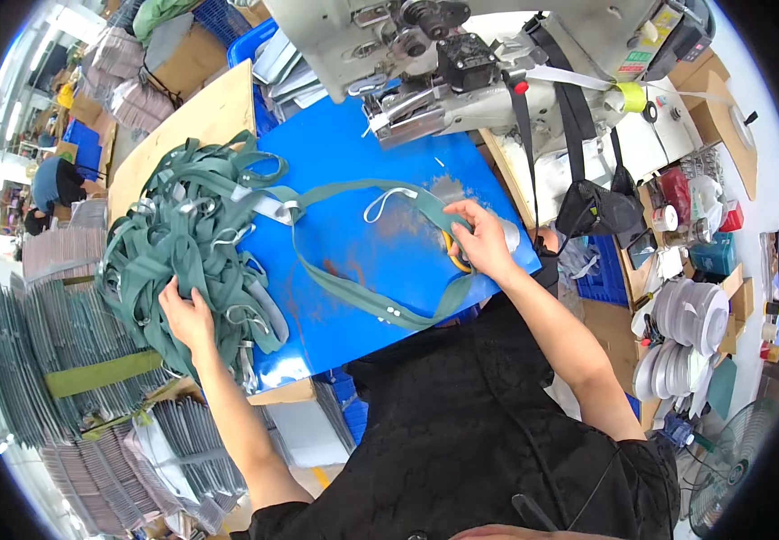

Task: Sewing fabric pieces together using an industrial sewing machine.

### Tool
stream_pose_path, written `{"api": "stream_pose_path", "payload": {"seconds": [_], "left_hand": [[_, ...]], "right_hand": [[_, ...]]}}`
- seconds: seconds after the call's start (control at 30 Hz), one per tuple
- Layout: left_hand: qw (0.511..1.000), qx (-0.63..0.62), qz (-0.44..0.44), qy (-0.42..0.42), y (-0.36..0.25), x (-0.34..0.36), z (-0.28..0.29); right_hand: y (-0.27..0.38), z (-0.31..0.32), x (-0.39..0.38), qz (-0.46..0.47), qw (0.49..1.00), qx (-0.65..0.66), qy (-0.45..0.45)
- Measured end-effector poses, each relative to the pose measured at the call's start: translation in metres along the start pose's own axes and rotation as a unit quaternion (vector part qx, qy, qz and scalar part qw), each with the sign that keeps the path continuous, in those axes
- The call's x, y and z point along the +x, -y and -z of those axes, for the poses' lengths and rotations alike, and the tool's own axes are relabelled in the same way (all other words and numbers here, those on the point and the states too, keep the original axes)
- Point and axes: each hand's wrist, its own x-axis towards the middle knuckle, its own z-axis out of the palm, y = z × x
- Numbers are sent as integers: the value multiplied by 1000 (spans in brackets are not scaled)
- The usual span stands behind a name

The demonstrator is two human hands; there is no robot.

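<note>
A heap of dark green fabric straps (183,225) with small white tabs covers the left of the blue work surface (317,333). My left hand (190,317) rests on the heap's near side, thumb and forefinger apart, touching the straps. From the heap a long green strap (353,292) loops across the blue surface to my right hand (482,241). The fingers of that hand are closed on the strap at its right-hand bend. A yellow-orange ring-shaped handle (452,252) shows beneath the right hand; the rest of that tool is hidden. A thin white loop (389,203) lies by the strap.
A large sewing machine (461,63) overhangs the far side of the blue surface. Black straps with a mesh pouch (598,209) hang at its right. Stacked folded pieces (48,351) stand at the left. White tape rolls (691,315) and a fan (736,468) are at the right.
</note>
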Motion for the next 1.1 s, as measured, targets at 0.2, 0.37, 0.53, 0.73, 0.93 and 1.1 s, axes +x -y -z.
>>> {"api": "stream_pose_path", "payload": {"seconds": [0.2, 0.37, 0.53, 0.73, 0.93, 1.1], "left_hand": [[991, -97, -90, -19, -84, 3, 61], [949, 98, -186, -235, -43, 89, 168], [853, 376, 15, -362, 65, 146, 317], [903, 364, 190, -128, 122, 160, 403], [920, 371, 104, -67, 158, 173, 425], [885, 414, -25, -212, 161, 184, 447]], "right_hand": [[51, -9, -15, -126, 944, 288, 98], [105, -22, -38, -38, 944, 308, 110], [108, -32, -39, -11, 949, 290, 127], [91, -50, -47, -49, 962, 241, 116], [88, -64, -42, 4, 979, 153, 132], [95, -50, -41, 53, 980, 168, 93]]}}
